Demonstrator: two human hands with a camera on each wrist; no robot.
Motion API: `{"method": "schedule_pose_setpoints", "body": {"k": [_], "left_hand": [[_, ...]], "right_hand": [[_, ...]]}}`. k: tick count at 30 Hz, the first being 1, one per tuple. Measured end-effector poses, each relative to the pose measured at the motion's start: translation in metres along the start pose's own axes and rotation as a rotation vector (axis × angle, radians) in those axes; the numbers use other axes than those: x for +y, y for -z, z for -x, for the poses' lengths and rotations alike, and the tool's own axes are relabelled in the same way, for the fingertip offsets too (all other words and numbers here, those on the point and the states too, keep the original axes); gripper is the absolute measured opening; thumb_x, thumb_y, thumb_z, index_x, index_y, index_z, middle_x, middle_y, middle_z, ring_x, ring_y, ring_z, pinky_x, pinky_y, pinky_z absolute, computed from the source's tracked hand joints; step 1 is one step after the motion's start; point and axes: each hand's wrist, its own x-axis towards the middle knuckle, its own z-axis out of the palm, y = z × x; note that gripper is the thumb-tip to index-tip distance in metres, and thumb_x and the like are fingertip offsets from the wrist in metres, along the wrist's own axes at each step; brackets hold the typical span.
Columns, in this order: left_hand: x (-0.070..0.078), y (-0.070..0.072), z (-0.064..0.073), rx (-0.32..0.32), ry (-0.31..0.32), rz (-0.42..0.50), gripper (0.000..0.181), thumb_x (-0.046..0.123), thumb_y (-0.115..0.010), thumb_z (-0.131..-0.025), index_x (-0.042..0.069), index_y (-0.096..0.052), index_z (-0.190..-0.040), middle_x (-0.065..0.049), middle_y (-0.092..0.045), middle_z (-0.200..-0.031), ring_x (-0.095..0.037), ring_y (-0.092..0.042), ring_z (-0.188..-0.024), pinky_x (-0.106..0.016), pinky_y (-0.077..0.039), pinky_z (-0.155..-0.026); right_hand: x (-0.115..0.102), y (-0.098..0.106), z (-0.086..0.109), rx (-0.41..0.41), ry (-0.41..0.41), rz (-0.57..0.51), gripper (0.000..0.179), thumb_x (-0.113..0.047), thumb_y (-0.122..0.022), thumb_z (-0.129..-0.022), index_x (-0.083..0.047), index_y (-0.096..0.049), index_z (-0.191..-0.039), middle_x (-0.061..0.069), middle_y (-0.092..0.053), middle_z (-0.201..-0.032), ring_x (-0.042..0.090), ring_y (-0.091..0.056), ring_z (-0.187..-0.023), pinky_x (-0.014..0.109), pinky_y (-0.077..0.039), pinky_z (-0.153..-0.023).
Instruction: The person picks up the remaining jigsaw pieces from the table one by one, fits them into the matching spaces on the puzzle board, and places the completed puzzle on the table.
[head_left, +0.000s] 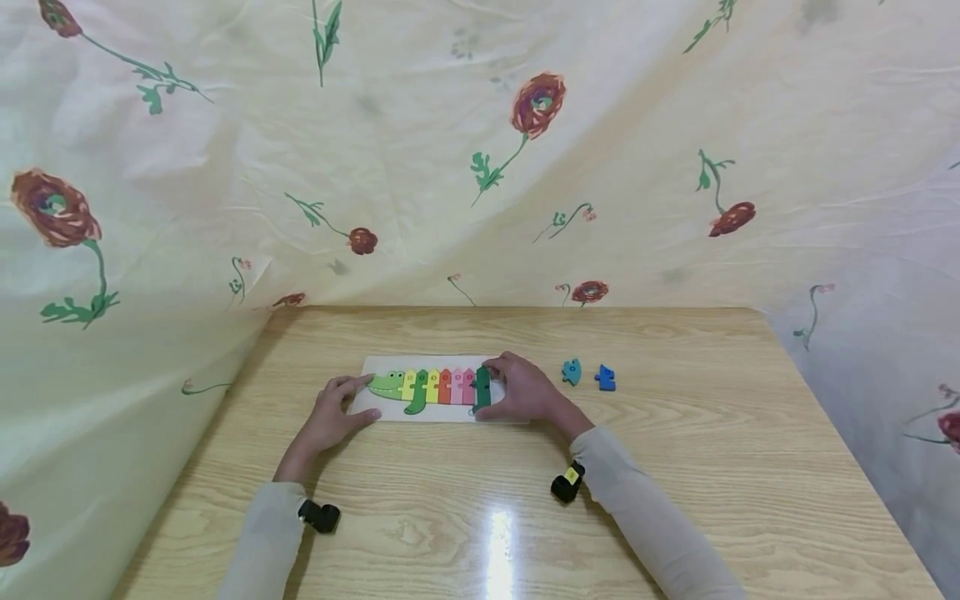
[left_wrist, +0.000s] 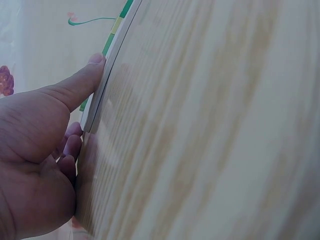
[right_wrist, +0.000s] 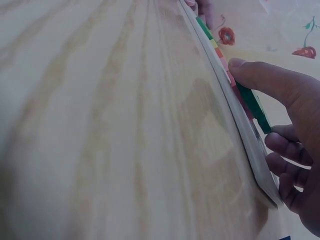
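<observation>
A white puzzle board (head_left: 435, 414) lies on the table with a crocodile puzzle of coloured, numbered pieces, its light green head (head_left: 387, 382) at the left. My left hand (head_left: 333, 417) holds the board's left end, the thumb at the lower edge and a finger by the snout. In the left wrist view, the thumb (left_wrist: 82, 82) touches the board's edge and other fingers are curled. My right hand (head_left: 525, 390) pinches a dark green puzzle piece (head_left: 482, 387) between thumb and fingers over the board's right part. In the right wrist view, this dark green piece (right_wrist: 251, 102) looks tilted above the board.
Two loose puzzle pieces, a teal one (head_left: 572, 372) and a blue one (head_left: 606, 378), lie on the wooden table (head_left: 420, 517) right of the board. A flowered cloth (head_left: 420, 167) hangs behind the table and at both sides.
</observation>
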Motion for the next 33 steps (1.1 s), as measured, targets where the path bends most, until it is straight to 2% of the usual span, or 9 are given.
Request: {"method": "schedule_pose_setpoints", "body": {"k": [5,22,33], "left_hand": [[0.0012,0.0001,0.0005,0.001,0.009,0.003,0.074,0.036,-0.08,-0.09,0.018,-0.048,-0.154,-0.023,-0.03,-0.155,-0.045,-0.029,-0.139,-0.066,-0.031,-0.113],[0.0036,-0.0005,0.0011,0.01,-0.003,-0.011,0.072,0.035,-0.079,-0.091,0.016,-0.048,-0.153,-0.024,-0.031,-0.155,-0.046,-0.031,-0.137,-0.067,-0.031,-0.111],[-0.0043,-0.0043,0.0013,0.024,-0.03,-0.015,0.072,0.034,-0.079,-0.091,0.016,-0.048,-0.153,-0.024,-0.031,-0.155,-0.045,-0.031,-0.137,-0.066,-0.032,-0.111]], "right_hand": [[0.0002,-0.0008,-0.0009,-0.007,0.0,0.022,0.099,-0.062,-0.088,-0.069,-0.004,-0.057,-0.142,0.0,-0.06,-0.115,0.016,-0.055,-0.103,0.039,-0.05,-0.101],[-0.0001,-0.0006,-0.0028,-0.016,0.008,0.059,0.096,-0.062,-0.088,-0.07,-0.005,-0.059,-0.142,0.003,-0.06,-0.119,0.017,-0.056,-0.105,0.039,-0.051,-0.1],[-0.0006,-0.0071,-0.0009,-0.007,0.006,0.089,0.099,-0.065,-0.086,-0.069,-0.006,-0.058,-0.144,0.006,-0.059,-0.122,0.018,-0.054,-0.102,0.038,-0.051,-0.095]]}}
